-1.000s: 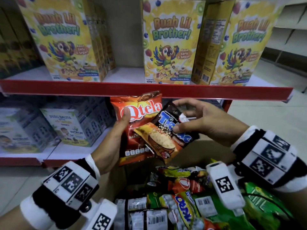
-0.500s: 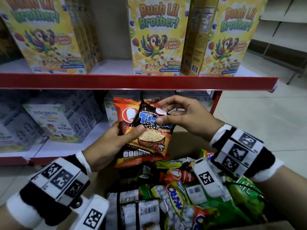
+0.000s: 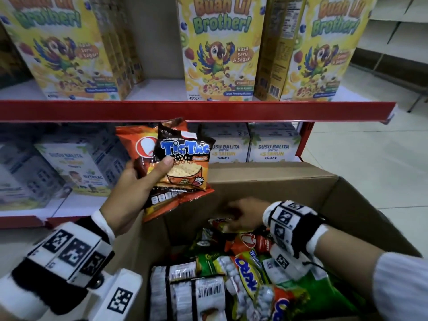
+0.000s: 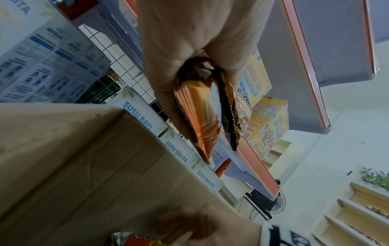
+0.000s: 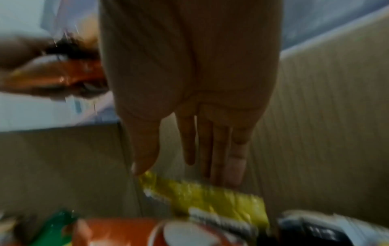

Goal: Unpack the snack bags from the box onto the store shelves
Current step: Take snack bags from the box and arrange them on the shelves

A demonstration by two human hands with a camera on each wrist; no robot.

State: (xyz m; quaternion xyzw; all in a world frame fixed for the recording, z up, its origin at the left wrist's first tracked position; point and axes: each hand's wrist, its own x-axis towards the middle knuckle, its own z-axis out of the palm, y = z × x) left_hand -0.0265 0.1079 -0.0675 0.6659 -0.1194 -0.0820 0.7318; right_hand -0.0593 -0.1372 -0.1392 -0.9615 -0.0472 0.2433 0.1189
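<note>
My left hand [image 3: 141, 181] holds two snack bags upright in front of the lower shelf: a brown TicTac bag [image 3: 185, 158] in front and an orange Qtela bag [image 3: 139, 144] behind it, thumb pressed on the TicTac bag. The left wrist view shows both bags [image 4: 212, 108] pinched edge-on between thumb and fingers. My right hand [image 3: 240, 212] is down inside the cardboard box [image 3: 266, 181], fingers straight [image 5: 212, 149], just above a yellow snack bag [image 5: 202, 198] and holding nothing. Several more bags [image 3: 243, 274] fill the box.
Yellow cereal boxes [image 3: 220, 47] stand on the upper shelf behind its red edge [image 3: 196, 110]. White Susu Balita milk boxes [image 3: 273, 144] line the lower shelf, with more at left [image 3: 76, 167]. Tiled floor lies to the right [image 3: 370, 158].
My right hand has let go of the TicTac bag and dropped into the box. The left hand now holds both bags alone, raised slightly.
</note>
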